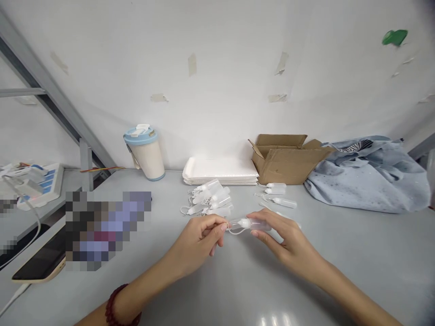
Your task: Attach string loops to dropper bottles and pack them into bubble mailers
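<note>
A small clear bottle [254,224] is in front of the white envelope stack [220,172]; I see the right hand [290,237] with its grip closed around it, the left hand [199,240] pinching its white cord [238,232]. Just before the stack lies a bottle pile [217,200].

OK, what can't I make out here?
All in the head view:
Held bottle: base hidden by the right hand.
White cord: far end hidden by the left hand.
Cardboard box: floor hidden by its own front.
Phone: far end lost in pixelation.
</note>
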Tool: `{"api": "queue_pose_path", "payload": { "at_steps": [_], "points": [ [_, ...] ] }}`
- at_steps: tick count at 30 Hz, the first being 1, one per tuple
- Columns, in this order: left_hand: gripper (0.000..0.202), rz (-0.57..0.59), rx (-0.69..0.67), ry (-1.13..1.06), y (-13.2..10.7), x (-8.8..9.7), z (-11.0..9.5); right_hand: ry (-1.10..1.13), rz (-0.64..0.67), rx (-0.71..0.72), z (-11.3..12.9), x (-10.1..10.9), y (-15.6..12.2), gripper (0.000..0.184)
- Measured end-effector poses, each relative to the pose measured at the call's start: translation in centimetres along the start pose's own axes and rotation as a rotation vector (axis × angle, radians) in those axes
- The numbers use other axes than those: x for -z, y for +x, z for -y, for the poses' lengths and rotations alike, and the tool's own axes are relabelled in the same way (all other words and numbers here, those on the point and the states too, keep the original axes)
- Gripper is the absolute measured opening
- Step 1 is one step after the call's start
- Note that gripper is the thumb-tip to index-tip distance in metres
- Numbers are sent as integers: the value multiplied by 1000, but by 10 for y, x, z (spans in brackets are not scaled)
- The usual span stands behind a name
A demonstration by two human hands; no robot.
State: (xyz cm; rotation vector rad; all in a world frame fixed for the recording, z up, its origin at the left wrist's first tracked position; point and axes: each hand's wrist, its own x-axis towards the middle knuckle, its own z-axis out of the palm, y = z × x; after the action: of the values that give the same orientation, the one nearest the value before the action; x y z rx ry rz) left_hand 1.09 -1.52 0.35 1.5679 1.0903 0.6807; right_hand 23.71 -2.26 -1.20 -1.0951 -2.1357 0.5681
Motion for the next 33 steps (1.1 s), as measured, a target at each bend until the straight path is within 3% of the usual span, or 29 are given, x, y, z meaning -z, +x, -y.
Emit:
{"api": "queue_pose_path", "payload": {
  "at_steps": [33],
  "points": [
    [29, 41, 17, 26, -4, 0, -1, 4, 21, 14, 10, -1, 0, 20]
  ]
}}
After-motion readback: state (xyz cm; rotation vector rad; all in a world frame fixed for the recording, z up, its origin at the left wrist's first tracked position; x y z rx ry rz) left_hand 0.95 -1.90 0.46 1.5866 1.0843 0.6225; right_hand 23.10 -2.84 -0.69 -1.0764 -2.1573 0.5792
